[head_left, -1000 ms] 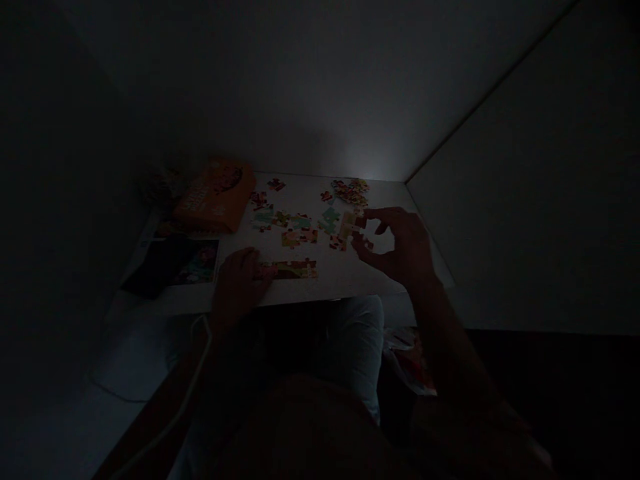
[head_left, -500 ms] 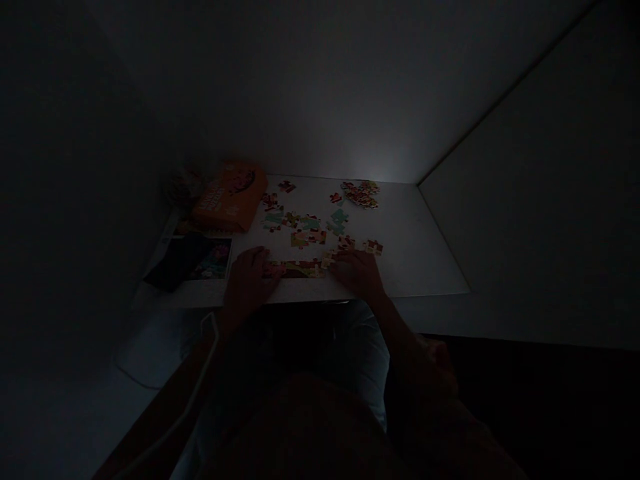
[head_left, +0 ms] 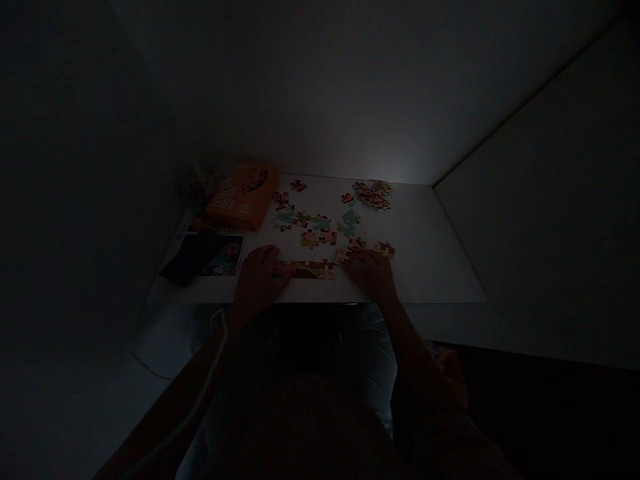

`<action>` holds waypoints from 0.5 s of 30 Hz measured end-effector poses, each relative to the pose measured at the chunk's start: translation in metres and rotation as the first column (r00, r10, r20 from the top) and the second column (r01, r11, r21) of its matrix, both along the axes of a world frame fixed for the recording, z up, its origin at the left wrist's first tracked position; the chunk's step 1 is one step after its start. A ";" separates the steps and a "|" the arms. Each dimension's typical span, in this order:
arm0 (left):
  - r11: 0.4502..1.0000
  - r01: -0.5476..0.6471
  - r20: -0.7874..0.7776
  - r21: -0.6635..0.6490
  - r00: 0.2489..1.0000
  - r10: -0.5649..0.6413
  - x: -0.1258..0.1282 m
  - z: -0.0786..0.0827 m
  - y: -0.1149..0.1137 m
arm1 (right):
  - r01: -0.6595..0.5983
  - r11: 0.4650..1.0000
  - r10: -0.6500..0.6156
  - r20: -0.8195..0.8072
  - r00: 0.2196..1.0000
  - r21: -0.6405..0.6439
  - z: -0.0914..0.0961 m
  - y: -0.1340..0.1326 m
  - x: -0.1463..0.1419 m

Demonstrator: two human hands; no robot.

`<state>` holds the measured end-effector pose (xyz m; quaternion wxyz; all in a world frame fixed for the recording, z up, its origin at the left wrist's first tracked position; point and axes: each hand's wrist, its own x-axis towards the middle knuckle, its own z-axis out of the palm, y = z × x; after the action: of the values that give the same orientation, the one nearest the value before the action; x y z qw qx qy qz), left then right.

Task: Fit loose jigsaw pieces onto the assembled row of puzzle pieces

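The scene is very dim. A joined strip of puzzle pieces [head_left: 313, 269] lies near the front edge of a white table [head_left: 430, 267]. My left hand [head_left: 260, 277] rests on the strip's left end, fingers laid over it. My right hand [head_left: 370, 272] rests palm down just right of the strip, its fingertips at a small piece [head_left: 345, 255] by the strip's right end. Whether it pinches that piece I cannot make out. Loose coloured pieces [head_left: 320, 230] lie scattered beyond both hands.
An orange puzzle box [head_left: 243, 193] stands at the back left, with a dark picture sheet [head_left: 207, 257] in front of it. A heap of pieces [head_left: 374, 193] sits at the back right. Walls close in behind and on the right. A white cable [head_left: 200, 393] runs past my left arm.
My right hand came down from the loose pieces at mid right to the strip's right end near the table's front edge. The left hand stayed on the strip. The camera shifted slightly left.
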<state>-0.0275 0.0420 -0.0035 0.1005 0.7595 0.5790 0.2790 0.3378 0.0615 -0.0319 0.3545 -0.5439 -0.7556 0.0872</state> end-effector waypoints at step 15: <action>0.999 0.004 -0.077 0.052 0.997 0.000 0.000 -0.006 -0.002 | 0.261 0.962 -0.272 -0.206 0.940 -0.081 0.011 0.001 0.008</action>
<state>-0.0271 0.0403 -0.0092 0.0587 0.7725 0.5743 0.2644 0.3454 0.0622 -0.0204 0.4281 -0.6376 -0.6297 0.1165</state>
